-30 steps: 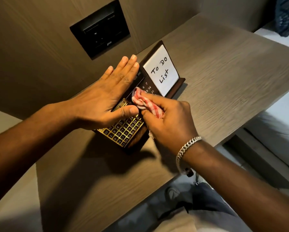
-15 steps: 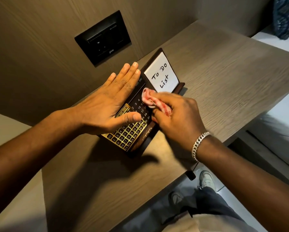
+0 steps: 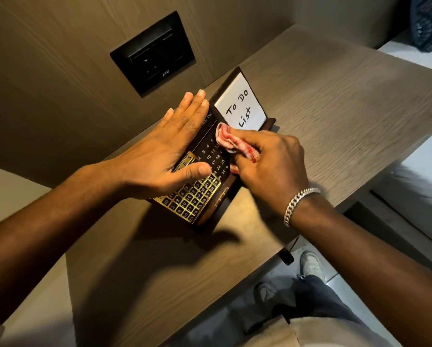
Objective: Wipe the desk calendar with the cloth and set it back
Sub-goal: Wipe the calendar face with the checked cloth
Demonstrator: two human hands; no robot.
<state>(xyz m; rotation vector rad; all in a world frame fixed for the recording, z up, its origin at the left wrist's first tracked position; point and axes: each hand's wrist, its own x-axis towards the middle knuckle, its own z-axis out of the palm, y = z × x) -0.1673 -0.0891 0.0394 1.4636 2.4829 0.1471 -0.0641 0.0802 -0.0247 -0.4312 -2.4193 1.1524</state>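
Single head-worn wide-angle view, looked steeply down and forward, close over desk (image 3: pixel 310 101) filling frame centre, wall (image 3: pixel 59 71) upper left, floor (image 3: pixel 285 279) lower right, no second view.

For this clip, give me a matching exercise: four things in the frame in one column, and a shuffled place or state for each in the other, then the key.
Things:
1. cloth
2. left hand
3. To Do List card
4. black wall panel

Places or states:
A. set into the wall behind the desk calendar
B. propped at the calendar's far end
C. bunched in the right hand, pressed on the date grid
D. laid flat, fingers straight, along the calendar's top edge

Pairs: 1-C, 2-D, 3-B, 4-A
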